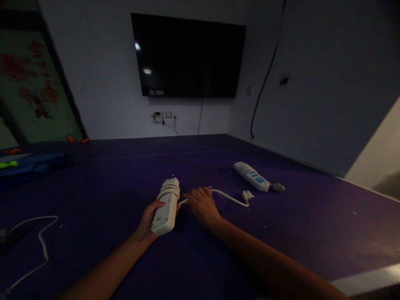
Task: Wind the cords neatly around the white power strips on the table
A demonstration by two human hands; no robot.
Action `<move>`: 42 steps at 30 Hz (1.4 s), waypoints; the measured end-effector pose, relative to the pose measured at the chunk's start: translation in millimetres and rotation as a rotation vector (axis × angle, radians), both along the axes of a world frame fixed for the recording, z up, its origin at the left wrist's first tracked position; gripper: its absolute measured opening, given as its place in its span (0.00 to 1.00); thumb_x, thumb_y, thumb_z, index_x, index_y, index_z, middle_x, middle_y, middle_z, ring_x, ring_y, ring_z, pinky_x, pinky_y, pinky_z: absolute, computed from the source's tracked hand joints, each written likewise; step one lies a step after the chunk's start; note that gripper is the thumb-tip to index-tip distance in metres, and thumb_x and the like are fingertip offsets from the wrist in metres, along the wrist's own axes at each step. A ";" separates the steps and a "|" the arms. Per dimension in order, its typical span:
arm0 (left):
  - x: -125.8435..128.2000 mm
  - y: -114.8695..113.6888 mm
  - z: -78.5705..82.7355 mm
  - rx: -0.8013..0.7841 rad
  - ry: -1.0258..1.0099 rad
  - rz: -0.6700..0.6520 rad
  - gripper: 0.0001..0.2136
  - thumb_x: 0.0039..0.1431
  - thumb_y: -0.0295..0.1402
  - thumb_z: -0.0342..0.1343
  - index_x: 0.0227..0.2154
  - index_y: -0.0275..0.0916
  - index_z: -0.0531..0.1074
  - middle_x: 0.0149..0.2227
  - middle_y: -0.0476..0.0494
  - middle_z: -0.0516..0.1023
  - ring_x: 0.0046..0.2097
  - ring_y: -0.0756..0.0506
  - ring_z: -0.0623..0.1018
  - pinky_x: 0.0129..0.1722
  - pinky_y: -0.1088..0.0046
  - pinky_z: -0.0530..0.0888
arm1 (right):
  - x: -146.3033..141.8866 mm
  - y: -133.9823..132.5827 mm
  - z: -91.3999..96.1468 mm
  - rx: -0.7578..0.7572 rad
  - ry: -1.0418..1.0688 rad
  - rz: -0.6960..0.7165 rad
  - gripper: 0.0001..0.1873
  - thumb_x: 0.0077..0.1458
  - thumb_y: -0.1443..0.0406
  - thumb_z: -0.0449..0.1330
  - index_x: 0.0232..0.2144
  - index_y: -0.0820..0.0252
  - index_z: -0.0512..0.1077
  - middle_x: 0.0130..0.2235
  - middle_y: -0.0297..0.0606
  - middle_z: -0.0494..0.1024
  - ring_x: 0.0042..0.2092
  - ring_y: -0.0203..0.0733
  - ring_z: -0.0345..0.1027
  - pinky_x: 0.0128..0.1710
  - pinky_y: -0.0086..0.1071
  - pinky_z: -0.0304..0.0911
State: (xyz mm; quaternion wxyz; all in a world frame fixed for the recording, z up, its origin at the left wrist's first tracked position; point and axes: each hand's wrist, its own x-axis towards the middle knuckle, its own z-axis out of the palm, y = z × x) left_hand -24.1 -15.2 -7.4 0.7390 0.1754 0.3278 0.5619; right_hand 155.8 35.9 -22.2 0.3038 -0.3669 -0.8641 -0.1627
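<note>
My left hand (147, 221) is closed around a white power strip (164, 214), held tilted with its far end up. Several turns of white cord (169, 190) are wrapped round that far end. To its right, my right hand (202, 205) is closed on the loose stretch of the same cord, knuckles up. From under the right hand the cord runs on along the purple surface to a white plug (247, 195). A second power strip (258, 180), white with blue socket faces and its cord coiled round one end, lies farther right.
On the left lie a loose white cable (43, 241) and some blue cloth (34, 164). Small orange objects (76, 139) are by the door. A television (189, 58) hangs on the back wall above wall sockets (165, 116). A black cable (265, 79) dangles on the right wall.
</note>
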 end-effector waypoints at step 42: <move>-2.3 3.5 -1.3 -0.063 0.139 0.046 0.19 0.56 0.28 0.51 0.49 0.23 0.65 0.27 0.35 0.79 0.25 0.46 0.78 0.24 0.76 0.75 | 10.3 17.5 -9.7 -0.375 0.700 -0.076 0.20 0.59 0.54 0.47 0.31 0.59 0.73 0.29 0.36 0.75 0.31 0.39 0.67 0.31 0.29 0.57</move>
